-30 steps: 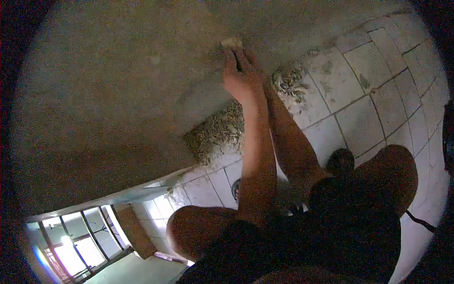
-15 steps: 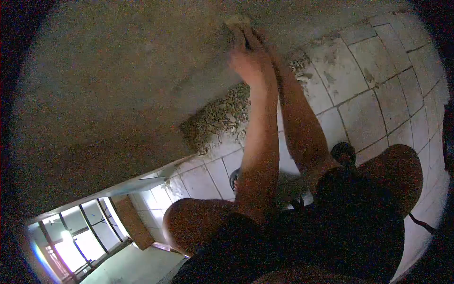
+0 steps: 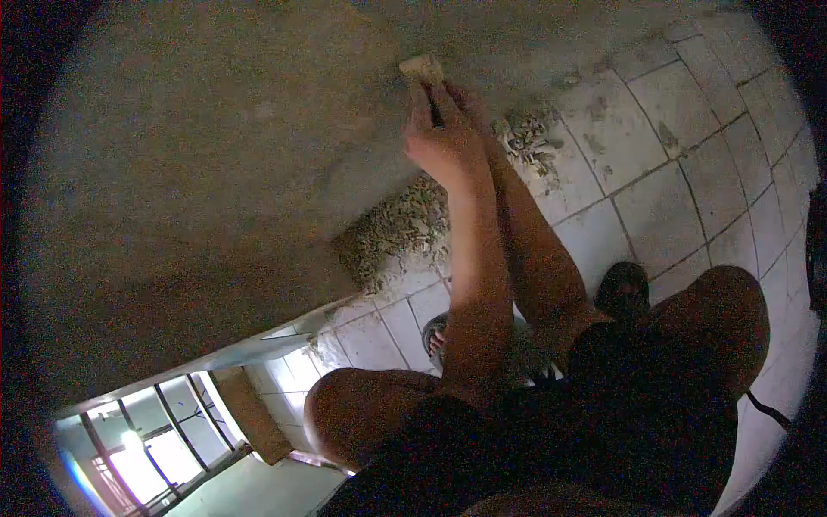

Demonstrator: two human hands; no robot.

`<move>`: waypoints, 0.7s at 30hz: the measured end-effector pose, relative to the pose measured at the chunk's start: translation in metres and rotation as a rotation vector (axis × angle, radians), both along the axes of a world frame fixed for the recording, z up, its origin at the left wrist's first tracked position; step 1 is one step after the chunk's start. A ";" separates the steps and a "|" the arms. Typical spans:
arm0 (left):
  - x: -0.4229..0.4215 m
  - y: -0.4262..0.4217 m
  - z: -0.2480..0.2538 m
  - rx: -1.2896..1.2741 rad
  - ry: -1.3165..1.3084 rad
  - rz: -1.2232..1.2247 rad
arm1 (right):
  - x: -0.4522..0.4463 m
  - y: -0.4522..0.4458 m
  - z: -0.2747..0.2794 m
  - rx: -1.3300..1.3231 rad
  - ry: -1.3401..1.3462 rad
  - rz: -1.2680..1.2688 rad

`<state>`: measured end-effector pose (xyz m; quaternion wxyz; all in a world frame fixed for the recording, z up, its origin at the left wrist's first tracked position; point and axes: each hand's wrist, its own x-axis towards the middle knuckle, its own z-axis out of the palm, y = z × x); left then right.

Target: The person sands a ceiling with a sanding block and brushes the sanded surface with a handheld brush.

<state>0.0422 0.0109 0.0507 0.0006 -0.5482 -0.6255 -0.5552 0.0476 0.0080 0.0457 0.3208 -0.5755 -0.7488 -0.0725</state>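
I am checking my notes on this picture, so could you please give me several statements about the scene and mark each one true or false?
1. The left hand has its fingers on a pale piece. True.
2. The left hand wears a thick glove. False: it is bare.
3. Loose flakes lie on the floor beside the wall. True.
4. The floor is made of wooden planks. False: it has light tiles.
5. A barred window shows at the upper right. False: it shows at the lower left.
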 end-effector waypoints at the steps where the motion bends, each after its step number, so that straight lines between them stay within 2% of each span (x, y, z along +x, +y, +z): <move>1: -0.001 0.003 -0.008 0.011 0.063 0.019 | -0.002 -0.001 -0.006 -0.012 -0.028 0.004; 5: -0.008 0.003 -0.006 -0.018 -0.008 0.001 | -0.009 0.009 -0.011 -0.057 -0.219 0.024; 10: 0.001 0.013 -0.015 -0.024 -0.161 -0.076 | 0.001 0.007 0.016 -0.059 -0.574 0.129; 13: -0.001 0.011 0.006 -0.009 -0.257 -0.102 | 0.021 0.030 0.031 0.008 -0.121 0.017; 14: 0.003 0.009 0.012 -0.011 -0.260 -0.097 | 0.023 0.030 0.033 0.012 -0.058 -0.001; 17: 0.016 0.008 0.024 0.042 -0.356 -0.106 | 0.038 0.042 0.039 0.000 0.027 -0.032; 21: 0.017 0.005 0.025 -0.001 -0.287 -0.057 | 0.048 0.044 0.044 -0.010 0.063 -0.035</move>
